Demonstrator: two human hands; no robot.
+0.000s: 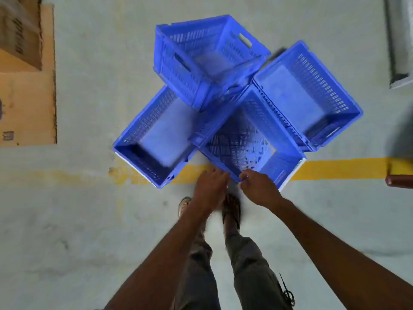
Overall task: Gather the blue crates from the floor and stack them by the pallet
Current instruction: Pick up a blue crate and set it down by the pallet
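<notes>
Several blue perforated crates lie clustered on the grey floor ahead of me. The nearest crate (250, 139) sits tilted with one corner pointing at me. A left crate (154, 139) and a right crate (312, 97) flank it, and a far crate (201, 57) rests tipped on top of the others. My left hand (210, 184) reaches the near corner of the nearest crate from the left, fingers curled at its rim. My right hand (259, 186) touches the same corner rim from the right. A firm grip is not visible on either side.
A yellow floor line (339, 167) runs under the crates. Flattened cardboard (26, 104) and a box lie at the left. A grey post base (400, 41) stands at the upper right, a dark red object (400, 181) at the right edge. My feet are below the hands.
</notes>
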